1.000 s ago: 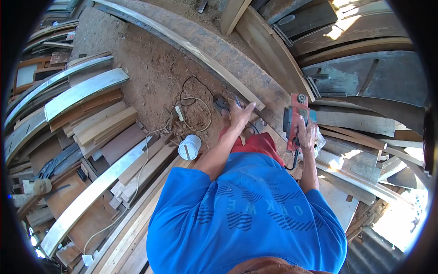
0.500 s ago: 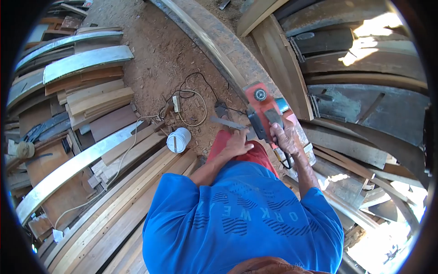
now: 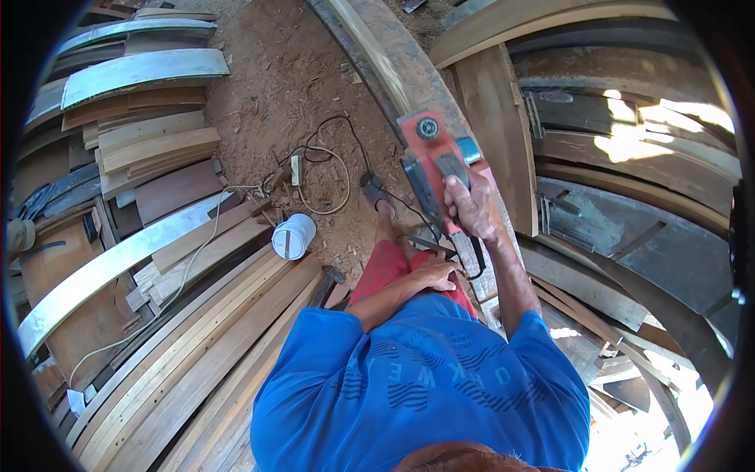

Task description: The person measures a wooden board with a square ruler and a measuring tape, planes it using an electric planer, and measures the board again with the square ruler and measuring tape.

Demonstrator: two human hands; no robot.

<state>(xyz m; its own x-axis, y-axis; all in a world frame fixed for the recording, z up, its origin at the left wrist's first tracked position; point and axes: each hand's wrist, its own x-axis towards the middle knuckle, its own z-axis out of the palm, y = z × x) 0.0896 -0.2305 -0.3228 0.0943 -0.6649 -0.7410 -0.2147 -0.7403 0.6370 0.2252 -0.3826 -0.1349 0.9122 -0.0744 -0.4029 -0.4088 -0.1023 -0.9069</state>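
In 1 second, the right hand point(image 3: 472, 208) has brought the red planer point(image 3: 431, 149) to the wooden strip point(image 3: 379, 59), and the left hand point(image 3: 437, 273) has withdrawn near the red shorts point(image 3: 383, 269).

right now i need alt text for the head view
A person's right hand grips a red power planer over a long bench, the left hand near red shorts. Stacked boards and a white bucket are at left.

Woodworking workshop | stacked boards point(image 3: 161, 145) | electric planer point(image 3: 431, 149) | chip-strewn dirt floor point(image 3: 263, 90)

Planer point(image 3: 431, 157) over bench point(image 3: 421, 71), bucket point(image 3: 302, 229) left of it, planks point(image 3: 161, 149) farther left
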